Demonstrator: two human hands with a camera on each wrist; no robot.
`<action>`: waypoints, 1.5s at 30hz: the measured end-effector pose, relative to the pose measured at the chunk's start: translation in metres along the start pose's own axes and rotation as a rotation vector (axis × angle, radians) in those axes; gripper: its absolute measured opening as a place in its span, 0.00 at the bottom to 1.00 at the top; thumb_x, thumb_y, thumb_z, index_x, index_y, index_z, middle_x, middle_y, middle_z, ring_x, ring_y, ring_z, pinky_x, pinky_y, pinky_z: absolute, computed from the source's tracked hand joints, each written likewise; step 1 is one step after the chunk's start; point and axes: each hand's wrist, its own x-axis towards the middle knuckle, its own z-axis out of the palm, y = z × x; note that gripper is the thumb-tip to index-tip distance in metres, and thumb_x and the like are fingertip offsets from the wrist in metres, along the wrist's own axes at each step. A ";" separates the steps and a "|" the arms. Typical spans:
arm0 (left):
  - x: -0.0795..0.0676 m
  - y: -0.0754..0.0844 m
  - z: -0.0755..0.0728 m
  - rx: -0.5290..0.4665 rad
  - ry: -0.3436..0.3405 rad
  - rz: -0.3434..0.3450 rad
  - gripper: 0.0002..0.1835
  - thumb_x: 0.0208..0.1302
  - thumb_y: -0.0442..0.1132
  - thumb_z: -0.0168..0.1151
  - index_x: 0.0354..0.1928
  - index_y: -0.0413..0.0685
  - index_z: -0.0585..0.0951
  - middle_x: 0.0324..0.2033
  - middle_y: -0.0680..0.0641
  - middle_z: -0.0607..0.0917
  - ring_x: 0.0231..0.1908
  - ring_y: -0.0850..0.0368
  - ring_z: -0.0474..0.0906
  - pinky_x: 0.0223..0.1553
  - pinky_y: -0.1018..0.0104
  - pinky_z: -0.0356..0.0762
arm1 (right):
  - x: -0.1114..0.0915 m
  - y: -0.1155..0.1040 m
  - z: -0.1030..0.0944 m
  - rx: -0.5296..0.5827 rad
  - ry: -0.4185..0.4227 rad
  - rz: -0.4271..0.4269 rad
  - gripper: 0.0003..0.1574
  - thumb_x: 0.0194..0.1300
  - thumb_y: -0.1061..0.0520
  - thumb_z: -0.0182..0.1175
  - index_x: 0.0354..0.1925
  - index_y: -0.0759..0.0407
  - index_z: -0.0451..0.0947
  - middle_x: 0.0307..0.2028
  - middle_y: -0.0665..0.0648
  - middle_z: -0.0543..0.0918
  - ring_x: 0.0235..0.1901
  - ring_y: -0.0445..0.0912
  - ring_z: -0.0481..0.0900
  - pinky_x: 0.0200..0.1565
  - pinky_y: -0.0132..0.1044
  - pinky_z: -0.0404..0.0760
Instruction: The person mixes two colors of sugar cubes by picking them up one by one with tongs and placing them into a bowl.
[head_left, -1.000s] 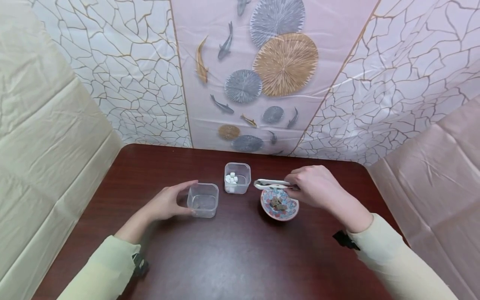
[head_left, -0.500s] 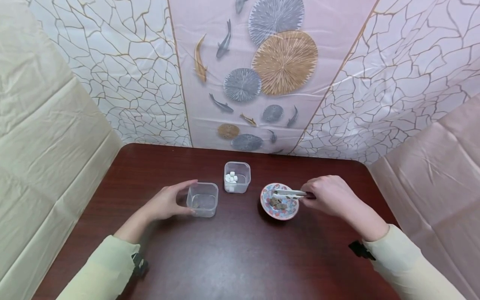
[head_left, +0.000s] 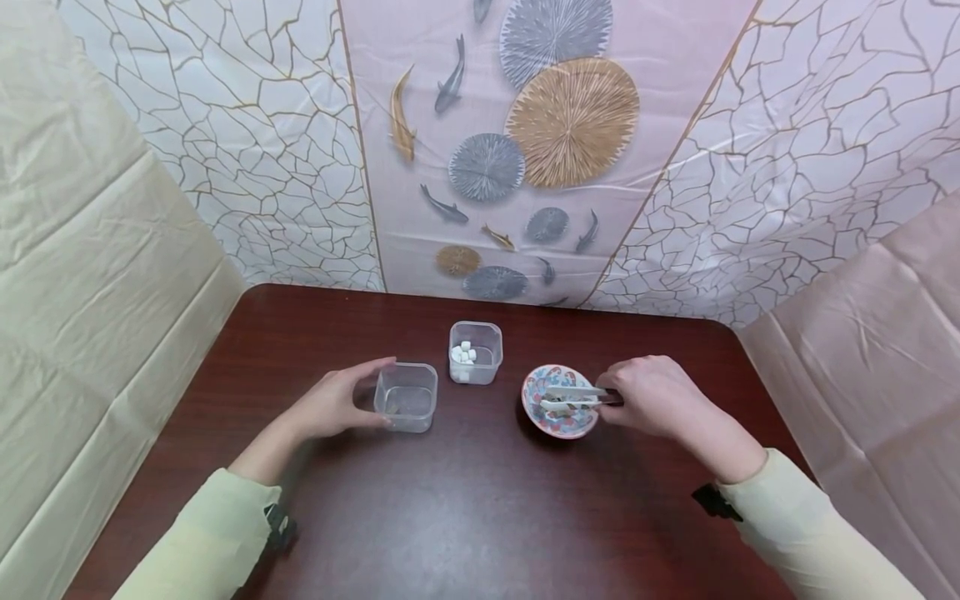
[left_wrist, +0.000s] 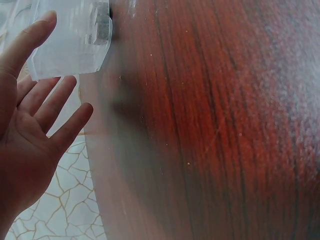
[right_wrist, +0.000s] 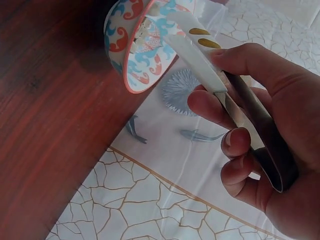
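At the left, my left hand (head_left: 330,404) holds a clear plastic container (head_left: 406,398) between thumb and fingers across its left side. Small brownish cubes (left_wrist: 102,25) show through its wall in the left wrist view. My right hand (head_left: 654,396) grips tongs (right_wrist: 250,117) with white tips and a metal handle. The white tips (head_left: 566,402) reach into a patterned red, blue and white bowl (head_left: 534,423). They cover most of the brown cubes there, so whether a cube sits between them is hard to tell. The bowl looks tilted in the right wrist view.
A second clear container (head_left: 487,358), with several white cubes (head_left: 463,354) in it, stands behind and between the held container and the bowl. Dark reddish wood makes up the table (head_left: 450,517). Patterned cloth (head_left: 285,167) hangs around its back and sides.
My right hand has drawn back to the right and toward me, and the tongs' tips have dropped from above the bowl's far rim into the bowl. My left hand stays on its container.
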 end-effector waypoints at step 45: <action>0.002 -0.005 0.000 -0.017 0.002 0.010 0.52 0.52 0.42 0.87 0.78 0.40 0.70 0.65 0.39 0.84 0.65 0.43 0.82 0.69 0.41 0.74 | 0.168 -0.119 0.016 -0.125 -0.048 -0.289 0.13 0.54 0.46 0.74 0.23 0.45 0.80 0.23 0.45 0.82 0.28 0.47 0.81 0.26 0.45 0.79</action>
